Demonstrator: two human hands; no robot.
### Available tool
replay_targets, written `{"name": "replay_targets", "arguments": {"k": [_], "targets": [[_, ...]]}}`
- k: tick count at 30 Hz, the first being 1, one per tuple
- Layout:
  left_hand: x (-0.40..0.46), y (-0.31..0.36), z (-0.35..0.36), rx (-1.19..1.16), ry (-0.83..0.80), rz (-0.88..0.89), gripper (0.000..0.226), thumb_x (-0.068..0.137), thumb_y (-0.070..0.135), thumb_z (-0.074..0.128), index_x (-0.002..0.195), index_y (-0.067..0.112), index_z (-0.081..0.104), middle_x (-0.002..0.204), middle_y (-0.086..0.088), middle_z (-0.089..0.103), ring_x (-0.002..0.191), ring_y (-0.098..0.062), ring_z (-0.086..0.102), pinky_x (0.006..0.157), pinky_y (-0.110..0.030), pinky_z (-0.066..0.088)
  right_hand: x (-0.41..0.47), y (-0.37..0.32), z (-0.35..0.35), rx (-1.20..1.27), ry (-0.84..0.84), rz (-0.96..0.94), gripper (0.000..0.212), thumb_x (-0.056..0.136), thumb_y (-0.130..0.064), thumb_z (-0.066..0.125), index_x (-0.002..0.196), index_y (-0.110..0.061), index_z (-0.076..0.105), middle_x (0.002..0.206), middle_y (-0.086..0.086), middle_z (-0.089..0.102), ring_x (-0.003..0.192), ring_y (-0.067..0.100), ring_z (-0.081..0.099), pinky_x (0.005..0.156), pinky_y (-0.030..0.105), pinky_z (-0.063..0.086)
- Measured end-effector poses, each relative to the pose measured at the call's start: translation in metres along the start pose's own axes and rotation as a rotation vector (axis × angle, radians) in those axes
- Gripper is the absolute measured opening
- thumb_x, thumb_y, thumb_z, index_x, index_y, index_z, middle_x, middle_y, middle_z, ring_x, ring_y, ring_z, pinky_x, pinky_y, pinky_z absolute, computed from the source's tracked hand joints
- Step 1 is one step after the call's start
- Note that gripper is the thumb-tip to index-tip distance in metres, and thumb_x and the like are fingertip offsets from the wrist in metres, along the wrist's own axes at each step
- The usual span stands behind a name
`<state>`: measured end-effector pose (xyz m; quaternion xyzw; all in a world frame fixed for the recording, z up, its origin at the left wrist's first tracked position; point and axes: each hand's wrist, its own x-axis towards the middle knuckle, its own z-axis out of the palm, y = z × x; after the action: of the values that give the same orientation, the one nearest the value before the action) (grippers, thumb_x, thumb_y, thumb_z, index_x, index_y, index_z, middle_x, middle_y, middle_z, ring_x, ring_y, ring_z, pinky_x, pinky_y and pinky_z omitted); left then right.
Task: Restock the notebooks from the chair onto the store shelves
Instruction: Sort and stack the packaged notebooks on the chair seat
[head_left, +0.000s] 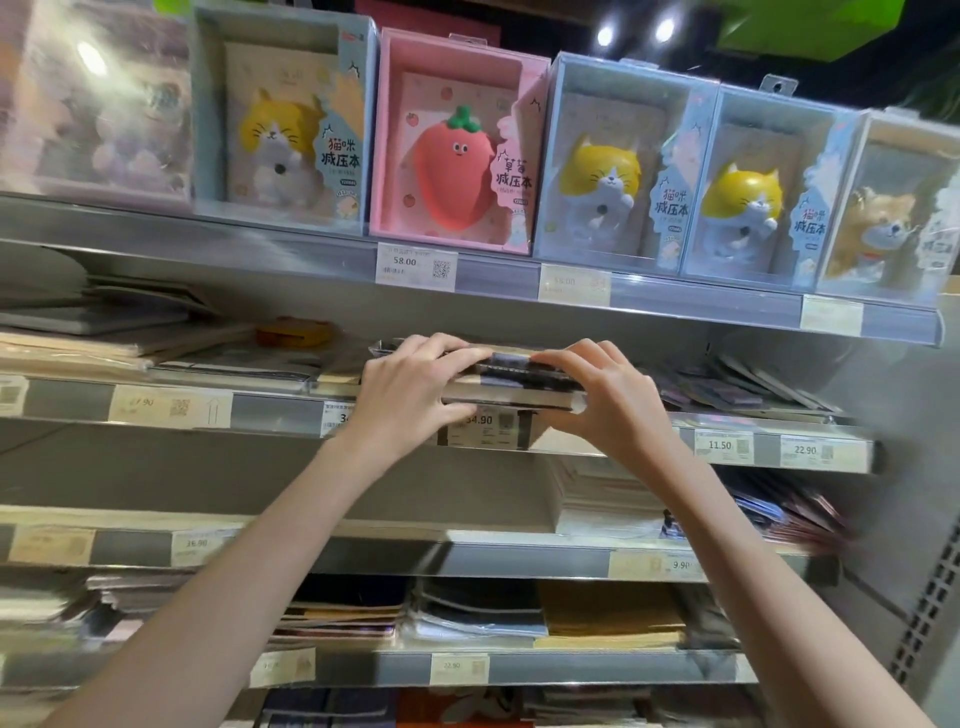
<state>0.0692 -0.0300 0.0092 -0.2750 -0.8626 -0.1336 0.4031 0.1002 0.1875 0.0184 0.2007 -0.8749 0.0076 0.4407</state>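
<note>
A small stack of notebooks (511, 382) with dark and pale covers lies flat at the front edge of the second shelf (270, 410) from the top, partly over a price tag reading 34.90. My left hand (410, 384) grips the stack's left end, fingers curled over its top. My right hand (597, 389) grips the right end the same way, thumb underneath. The chair is out of view.
Boxed cat and strawberry squeeze notebooks (457, 150) line the top shelf. Flat notebook piles (130, 332) lie to the left and thin packs (753, 379) to the right on the second shelf. Lower shelves (467, 558) hold more stacked notebooks behind price strips.
</note>
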Motion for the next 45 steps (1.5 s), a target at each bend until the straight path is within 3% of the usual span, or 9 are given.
{"name": "replay_targets", "arguments": {"k": [12,18,21,24,27,32,36,42,45], "targets": [[-0.019,0.013,-0.088,0.017,0.054,0.019,0.050,0.082,0.041,0.062,0.130,0.042,0.047,0.121,0.012,0.055,0.111,-0.015,0.048,0.076,-0.033,0.040,0.005,-0.047,-0.073,0.092,0.056,-0.003,0.048,0.074,-0.028,0.075,0.119,-0.023,0.060,0.105,0.001,0.062,0.095,0.025,0.058,0.068,0.043,0.054],[-0.043,0.013,-0.151,-0.064,0.138,0.046,0.038,0.077,0.040,0.068,0.115,0.036,0.062,0.109,0.009,0.067,0.099,-0.019,0.058,0.069,-0.030,0.041,0.008,-0.083,-0.111,0.328,0.042,0.004,0.045,0.073,-0.025,0.076,0.116,-0.021,0.063,0.101,-0.001,0.064,0.089,0.019,0.061,0.076,0.038,0.052],[-0.067,0.007,-0.176,-0.046,0.050,0.026,0.035,0.075,0.050,0.065,0.109,0.042,0.063,0.102,0.009,0.069,0.097,-0.018,0.059,0.072,-0.034,0.045,0.002,-0.108,-0.119,0.395,-0.070,0.009,0.044,0.074,-0.023,0.076,0.116,-0.019,0.064,0.100,-0.005,0.064,0.087,0.011,0.058,0.078,0.021,0.046],[-0.099,-0.001,-0.184,-0.063,-0.073,-0.063,0.036,0.073,0.056,0.063,0.108,0.046,0.063,0.105,0.016,0.067,0.100,-0.011,0.059,0.070,-0.028,0.037,-0.013,-0.137,-0.114,0.424,-0.226,0.054,0.048,0.076,-0.027,0.073,0.122,-0.020,0.060,0.109,-0.006,0.063,0.093,0.005,0.056,0.077,0.008,0.041],[-0.142,-0.013,-0.170,-0.142,-0.242,-0.135,0.036,0.075,0.051,0.065,0.111,0.044,0.063,0.110,0.015,0.066,0.102,-0.008,0.058,0.076,-0.028,0.041,-0.041,-0.166,-0.090,0.463,-0.384,0.070,0.046,0.079,-0.027,0.071,0.122,-0.019,0.059,0.113,-0.005,0.063,0.097,0.007,0.056,0.082,0.017,0.045],[-0.237,-0.032,-0.111,-0.266,-0.491,-0.290,0.036,0.078,0.048,0.065,0.113,0.040,0.063,0.115,0.016,0.064,0.104,-0.004,0.054,0.069,-0.016,0.036,-0.111,-0.209,-0.024,0.554,-0.610,0.109,0.040,0.078,-0.024,0.072,0.117,-0.020,0.062,0.108,-0.002,0.066,0.095,0.012,0.060,0.085,0.029,0.049],[-0.313,-0.042,-0.060,-0.298,-0.645,-0.429,0.042,0.076,0.050,0.066,0.115,0.038,0.063,0.117,0.012,0.064,0.109,-0.012,0.055,0.077,-0.027,0.038,-0.170,-0.234,0.041,0.571,-0.793,0.154,0.050,0.075,-0.030,0.074,0.122,-0.019,0.060,0.114,-0.002,0.065,0.101,0.015,0.060,0.088,0.033,0.049],[-0.415,-0.050,0.004,-0.339,-0.825,-0.609,0.041,0.080,0.049,0.062,0.119,0.037,0.060,0.126,0.012,0.058,0.118,-0.017,0.050,0.091,-0.035,0.037,-0.253,-0.268,0.127,0.688,-1.025,0.217,0.045,0.075,-0.029,0.073,0.118,-0.023,0.061,0.105,-0.004,0.064,0.094,0.013,0.059,0.081,0.028,0.048],[-0.456,-0.050,0.028,-0.328,-0.874,-0.656,0.040,0.084,0.047,0.060,0.120,0.032,0.059,0.125,0.007,0.058,0.117,-0.020,0.049,0.082,-0.032,0.029,-0.291,-0.284,0.163,0.705,-1.091,0.239,0.052,0.074,-0.034,0.073,0.123,-0.025,0.058,0.111,-0.005,0.062,0.095,0.009,0.055,0.077,0.023,0.043]]}}
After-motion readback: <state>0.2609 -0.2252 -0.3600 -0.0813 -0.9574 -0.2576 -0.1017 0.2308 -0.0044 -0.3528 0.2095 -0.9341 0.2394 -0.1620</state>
